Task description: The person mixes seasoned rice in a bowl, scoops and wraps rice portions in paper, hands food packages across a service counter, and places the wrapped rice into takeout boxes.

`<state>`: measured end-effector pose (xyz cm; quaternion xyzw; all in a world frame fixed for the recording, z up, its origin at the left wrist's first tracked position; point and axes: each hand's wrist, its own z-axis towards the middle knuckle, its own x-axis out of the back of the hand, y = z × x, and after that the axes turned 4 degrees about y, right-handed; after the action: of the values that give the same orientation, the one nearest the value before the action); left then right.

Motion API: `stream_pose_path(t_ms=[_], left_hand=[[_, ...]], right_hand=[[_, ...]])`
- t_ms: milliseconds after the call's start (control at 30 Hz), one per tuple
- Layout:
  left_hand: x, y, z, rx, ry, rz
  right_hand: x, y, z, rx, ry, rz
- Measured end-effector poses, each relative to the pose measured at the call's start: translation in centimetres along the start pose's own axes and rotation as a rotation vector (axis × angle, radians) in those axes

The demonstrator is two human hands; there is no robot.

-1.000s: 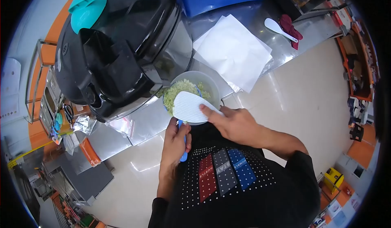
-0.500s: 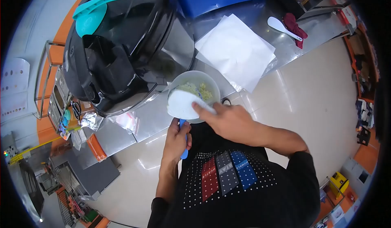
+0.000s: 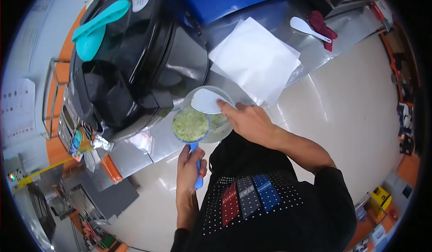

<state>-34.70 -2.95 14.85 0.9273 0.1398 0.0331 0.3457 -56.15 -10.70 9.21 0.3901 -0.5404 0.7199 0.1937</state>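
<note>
My left hand (image 3: 190, 167) is closed round the blue handle of a round scoop (image 3: 198, 180). Pale green, grainy food (image 3: 191, 125), rice-like in look, fills the scoop level with its rim. Behind and to the right of it stands a translucent bowl (image 3: 215, 138), which the scoop partly overlaps in view. More of the green food shows inside the bowl. My right hand (image 3: 253, 122) grips a white rice paddle (image 3: 204, 100), whose dimpled blade lies over the bowl's far side. The paddle's handle is mostly hidden under my fingers.
A large black cooker (image 3: 135, 31) stands left, with a teal ladle (image 3: 90, 42) on its lid. White paper sheets (image 3: 258, 56) lie beyond the bowl. At the counter's right are another white paddle (image 3: 306, 27) and a dark red cloth (image 3: 320, 27). A blue box (image 3: 216, 4) is behind.
The paddle has moved off the scoop, up and toward the bowl's far side, so the green food in the scoop now shows. My left hand with the scoop has shifted slightly left and down.
</note>
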Motion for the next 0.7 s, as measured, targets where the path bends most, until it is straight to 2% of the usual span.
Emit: stream_pose_path(t_ms=[100,167,200,267,300,333,367,400,433,467,533,567,600,633,667,700], left_hand=[[0.5,0.4,-1.8,-0.051,0.054,0.03],[1.5,0.3,-2.8,-0.064,0.077,0.032],[2.1,0.2,-3.1,-0.085,0.032,-0.013],[1.4,0.0,-3.7,-0.091,-0.011,-0.08],[0.5,0.2,-4.1,-0.107,-0.036,-0.07],[-0.6,0.4,-4.2,-0.13,-0.06,-0.061],[-2.0,0.5,-4.1,-0.168,-0.14,-0.082],[-3.7,0.8,-3.6,-0.17,-0.133,-0.104],[-5.8,1.4,-2.6,-0.153,-0.297,-0.051],[-7.8,1.9,-1.7,-0.13,-0.458,0.007],[-11.8,1.5,1.9,-0.083,-0.566,0.161],[-14.0,0.4,3.7,-0.19,-0.557,0.158],[-16.0,-0.2,4.9,-0.288,-0.544,0.16],[-16.8,0.0,5.9,-0.433,-0.458,0.444],[-17.8,-0.6,7.3,-0.436,-0.44,0.438],[-18.4,-2.2,9.3,-0.542,-0.24,0.464]], right_hand=[[1.1,-0.4,1.5,-0.034,-0.1,-0.09],[0.0,-0.3,1.7,0.128,-0.296,-0.154],[0.1,-0.7,1.9,0.117,-0.305,-0.161],[1.6,-1.8,2.4,0.3,0.095,-0.182],[3.3,-2.2,2.9,0.153,0.005,-0.135],[3.9,-1.5,2.8,0.164,-0.003,-0.145],[4.5,-0.6,2.1,-0.052,-0.035,0.465],[5.1,0.5,1.5,-0.278,-0.073,1.067],[4.6,2.5,1.0,-0.31,-0.258,1.453],[3.8,3.9,0.2,-0.305,-0.324,1.783],[2.9,7.5,-0.7,-0.481,-0.325,2.151],[3.3,9.4,-0.2,-0.481,-0.356,2.141],[3.9,11.2,0.5,-0.538,-0.274,2.09],[4.5,13.1,1.3,-0.588,-0.193,2.038],[5.2,15.4,2.3,-0.586,-0.217,2.038],[5.9,17.5,3.2,-0.579,-0.272,2.079]])
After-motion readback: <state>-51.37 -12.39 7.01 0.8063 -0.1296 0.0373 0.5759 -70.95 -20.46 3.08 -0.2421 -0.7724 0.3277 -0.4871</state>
